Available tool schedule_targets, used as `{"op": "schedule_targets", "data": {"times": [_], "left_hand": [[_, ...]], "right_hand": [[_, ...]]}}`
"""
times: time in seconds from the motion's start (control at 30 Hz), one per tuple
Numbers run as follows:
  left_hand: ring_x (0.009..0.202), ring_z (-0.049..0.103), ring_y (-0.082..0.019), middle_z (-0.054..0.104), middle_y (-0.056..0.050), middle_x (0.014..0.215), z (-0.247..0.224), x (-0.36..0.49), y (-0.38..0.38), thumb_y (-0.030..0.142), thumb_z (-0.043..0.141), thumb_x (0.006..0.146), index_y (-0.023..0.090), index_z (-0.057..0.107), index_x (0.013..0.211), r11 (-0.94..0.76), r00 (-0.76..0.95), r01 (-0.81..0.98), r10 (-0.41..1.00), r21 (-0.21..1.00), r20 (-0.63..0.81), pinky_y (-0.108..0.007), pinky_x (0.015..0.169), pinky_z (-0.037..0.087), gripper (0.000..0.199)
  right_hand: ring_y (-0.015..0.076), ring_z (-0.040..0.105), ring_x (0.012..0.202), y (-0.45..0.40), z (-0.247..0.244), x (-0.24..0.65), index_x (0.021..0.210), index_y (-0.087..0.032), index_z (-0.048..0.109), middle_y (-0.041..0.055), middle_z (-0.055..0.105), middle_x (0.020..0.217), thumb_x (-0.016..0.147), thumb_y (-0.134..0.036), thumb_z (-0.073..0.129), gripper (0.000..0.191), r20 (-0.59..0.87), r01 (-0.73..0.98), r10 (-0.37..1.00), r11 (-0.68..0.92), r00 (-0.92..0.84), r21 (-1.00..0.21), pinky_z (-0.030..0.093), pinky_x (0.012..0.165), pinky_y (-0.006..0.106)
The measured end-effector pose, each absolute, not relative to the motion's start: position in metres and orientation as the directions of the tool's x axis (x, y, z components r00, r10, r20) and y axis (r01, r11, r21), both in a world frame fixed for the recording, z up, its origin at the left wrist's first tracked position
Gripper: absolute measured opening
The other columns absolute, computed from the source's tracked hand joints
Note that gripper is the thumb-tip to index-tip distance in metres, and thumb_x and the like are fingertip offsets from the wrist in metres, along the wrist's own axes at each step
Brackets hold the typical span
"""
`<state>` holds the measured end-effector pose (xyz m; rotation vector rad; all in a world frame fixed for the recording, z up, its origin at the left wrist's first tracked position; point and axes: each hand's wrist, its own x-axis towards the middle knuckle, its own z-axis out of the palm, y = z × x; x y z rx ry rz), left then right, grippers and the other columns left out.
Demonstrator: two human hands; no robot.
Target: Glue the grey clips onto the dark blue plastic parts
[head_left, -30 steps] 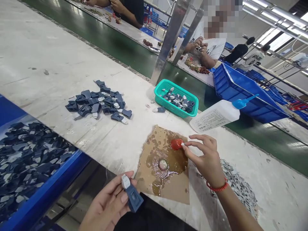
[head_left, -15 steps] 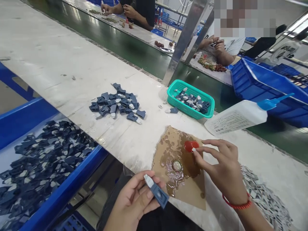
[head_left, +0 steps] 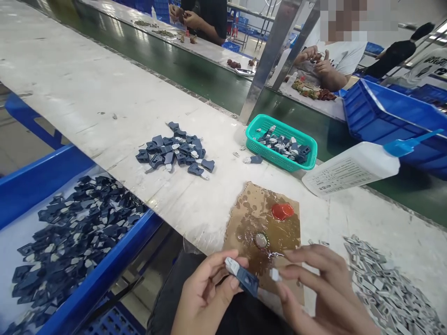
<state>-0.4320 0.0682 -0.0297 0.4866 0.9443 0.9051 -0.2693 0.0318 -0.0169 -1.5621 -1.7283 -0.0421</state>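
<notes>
In the head view, relayed to me at a distance, I saw 2 bare hands close together near the lower edge. The left hand (head_left: 209, 291) gripped a dark blue piece with a pale grey tip (head_left: 247, 280) between thumb and fingers, the tip pointing up and left. The right hand (head_left: 317, 284), slightly blurred, pinched a small white piece (head_left: 275, 275) at its fingertips, near the blue piece but apart from it.

Beyond them, a stained cardboard sheet (head_left: 240, 223) lay on a white table (head_left: 77, 93), bearing a red object (head_left: 282, 211) and a round pale object (head_left: 261, 240) amid shiny liquid. Farther off I saw a heap of blue pieces (head_left: 174, 150), a green basket (head_left: 272, 157) holding more, and a white bottle (head_left: 356, 167) beside it. Small pale pieces (head_left: 391, 284) were heaped at right; a blue crate (head_left: 115, 251) of blue parts filled the lower left. Across the table, 2 co-workers (head_left: 209, 21) used their hands.
</notes>
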Motion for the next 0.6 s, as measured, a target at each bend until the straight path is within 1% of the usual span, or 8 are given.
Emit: {"op": "schedule_targets", "data": {"times": [0.07,0.17,0.33,0.43,0.53,0.57,0.6], "left_hand": [[0.081,0.068,-0.017,0.076,-0.004,0.084,-0.03,-0.431,0.068,0.03,0.078,0.064,0.026,0.074,0.084,0.548,0.272,-0.426,0.837,0.72,-0.475,-0.017,0.065,0.055,0.021],[0.083,0.068,-0.018,0.076,-0.004,0.084,-0.03,-0.43,0.067,0.03,0.077,0.064,0.026,0.074,0.085,0.549,0.273,-0.421,0.836,0.721,-0.477,-0.017,0.067,0.054,0.021],[0.082,0.068,-0.016,0.076,-0.003,0.083,-0.031,-0.428,0.066,0.031,0.077,0.065,0.026,0.074,0.085,0.52,0.261,-0.429,0.854,0.739,-0.45,-0.017,0.07,0.053,0.021],[0.083,0.068,-0.016,0.076,-0.001,0.084,-0.032,-0.429,0.065,0.031,0.076,0.065,0.027,0.075,0.085,0.513,0.258,-0.395,0.858,0.762,-0.444,-0.015,0.07,0.052,0.02],[0.082,0.068,-0.014,0.076,0.001,0.085,-0.033,-0.431,0.065,0.03,0.074,0.067,0.03,0.075,0.084,0.465,0.227,-0.315,0.883,0.828,-0.41,-0.013,0.072,0.05,0.017],[0.082,0.068,-0.014,0.076,0.002,0.085,-0.034,-0.431,0.065,0.031,0.073,0.069,0.031,0.075,0.084,0.432,0.215,-0.284,0.899,0.856,-0.383,-0.013,0.073,0.049,0.015],[0.082,0.068,-0.014,0.076,0.002,0.084,-0.033,-0.432,0.065,0.031,0.072,0.07,0.032,0.075,0.082,0.396,0.207,-0.256,0.914,0.882,-0.35,-0.013,0.073,0.049,0.012]], "right_hand": [[0.0226,0.056,0.089,0.026,-0.02,-0.278,0.086,-0.023,0.06,0.0058,0.062,0.088,0.072,-0.013,0.062,0.017,0.528,0.79,0.845,0.266,0.085,-0.552,0.047,0.079,0.038],[0.0231,0.059,0.091,0.025,-0.028,-0.282,0.086,-0.023,0.061,0.0062,0.063,0.087,0.071,-0.011,0.062,0.02,0.496,0.738,0.861,0.265,0.108,-0.621,0.051,0.079,0.038],[0.0229,0.061,0.093,0.025,-0.035,-0.288,0.086,-0.022,0.061,0.007,0.064,0.087,0.071,-0.009,0.062,0.02,0.465,0.705,0.875,0.243,0.137,-0.666,0.054,0.078,0.037],[0.0226,0.062,0.091,0.025,-0.035,-0.291,0.084,-0.021,0.061,0.0071,0.064,0.087,0.071,-0.01,0.063,0.017,0.443,0.718,0.887,0.224,0.13,-0.659,0.056,0.077,0.036],[0.0215,0.064,0.088,0.026,-0.033,-0.288,0.083,-0.021,0.064,0.0064,0.066,0.085,0.071,-0.011,0.065,0.015,0.433,0.732,0.898,0.241,0.081,-0.637,0.056,0.078,0.034],[0.021,0.064,0.088,0.026,-0.031,-0.287,0.083,-0.022,0.066,0.0061,0.067,0.086,0.071,-0.011,0.066,0.016,0.417,0.716,0.906,0.243,0.074,-0.655,0.056,0.078,0.033],[0.0205,0.065,0.087,0.025,-0.031,-0.286,0.083,-0.023,0.067,0.0058,0.068,0.087,0.071,-0.012,0.067,0.016,0.387,0.678,0.918,0.234,0.081,-0.697,0.057,0.077,0.031]]}}
